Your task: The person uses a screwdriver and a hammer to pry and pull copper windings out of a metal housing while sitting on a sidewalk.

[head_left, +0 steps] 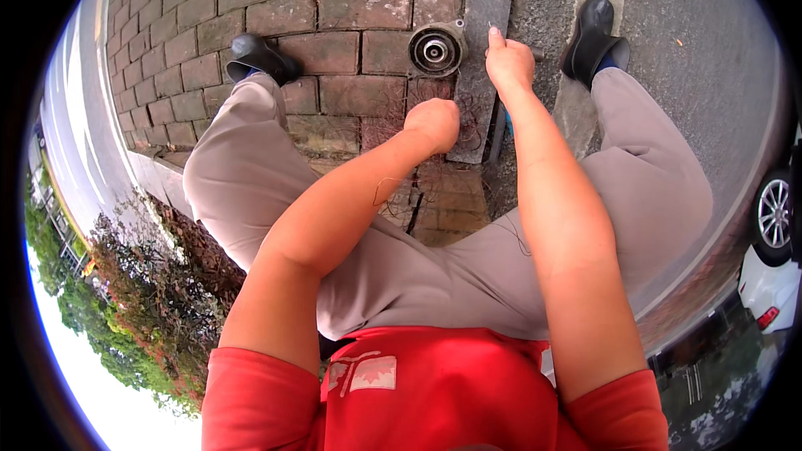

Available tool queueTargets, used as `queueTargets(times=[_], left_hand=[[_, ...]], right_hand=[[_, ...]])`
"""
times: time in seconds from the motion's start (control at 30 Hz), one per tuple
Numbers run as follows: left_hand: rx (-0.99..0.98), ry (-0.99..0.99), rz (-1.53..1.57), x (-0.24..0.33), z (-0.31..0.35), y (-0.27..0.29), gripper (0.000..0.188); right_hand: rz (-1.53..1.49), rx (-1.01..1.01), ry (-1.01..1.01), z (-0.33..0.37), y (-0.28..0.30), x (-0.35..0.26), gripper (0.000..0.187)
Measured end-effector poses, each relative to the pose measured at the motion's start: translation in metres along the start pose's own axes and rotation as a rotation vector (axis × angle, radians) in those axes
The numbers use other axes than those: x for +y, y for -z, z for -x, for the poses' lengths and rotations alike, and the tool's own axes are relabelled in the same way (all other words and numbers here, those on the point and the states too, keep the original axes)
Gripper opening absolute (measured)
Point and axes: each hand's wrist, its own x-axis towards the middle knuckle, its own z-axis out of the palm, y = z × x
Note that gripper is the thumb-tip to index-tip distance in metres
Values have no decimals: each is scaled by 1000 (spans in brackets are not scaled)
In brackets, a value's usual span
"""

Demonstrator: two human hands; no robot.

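Note:
A round dark metal housing (435,51) with a shiny ring in its centre lies on the bricks beside a grey kerb strip. My left hand (434,124) is closed in a fist just below it, apart from it. Whatever those fingers hold is hidden. Fine, dark, hair-like wire strands (397,113) lie tangled on the bricks around this hand. To the right of the housing, over the kerb strip, my right hand (508,63) is closed with its thumb pointing away from me. A tiny light tip shows by the thumb, and a short dark end shows beside the knuckles; their kind is unclear.
Reddish paving bricks (313,52) spread left of the grey kerb strip (487,0), with asphalt (677,50) on the right. My black shoes (591,38) stand on both sides. Shrubs (159,301) grow at the lower left. A white car (769,288) is at the right edge.

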Motion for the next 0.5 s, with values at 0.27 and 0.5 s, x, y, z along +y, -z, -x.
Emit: queueTargets(times=[0.27, 0.5], left_hand=[[84, -54, 73, -21, 7, 23, 18], [331, -8, 239, -38, 1, 59, 19]], right_hand=[[565, -346, 355, 31, 9, 5, 32], [887, -425, 581, 33, 3, -5, 36]])
